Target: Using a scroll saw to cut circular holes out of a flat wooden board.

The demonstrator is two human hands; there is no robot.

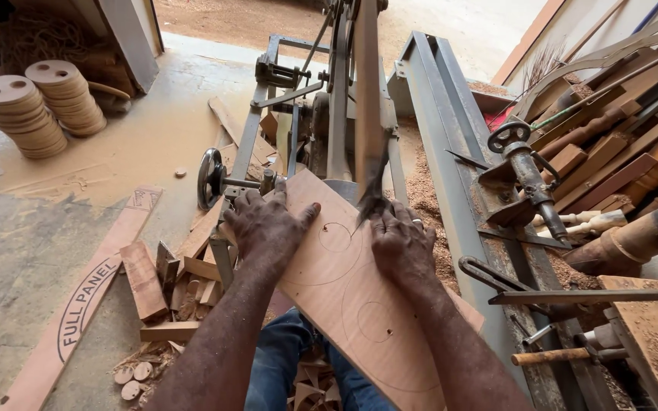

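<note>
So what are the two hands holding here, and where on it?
Both press flat on a thin reddish plywood sheet marked with pencilled circles: left hand near its upper left edge, right hand near its upper right edge.

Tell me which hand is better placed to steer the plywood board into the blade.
Probably the right hand: it lies flat on the plywood board right beside the blade. The left hand presses the far edge.

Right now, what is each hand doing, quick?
Left hand: open, pressed flat on the wooden board.
Right hand: open, palm down on the same board, beside the blurred saw blade.
</note>
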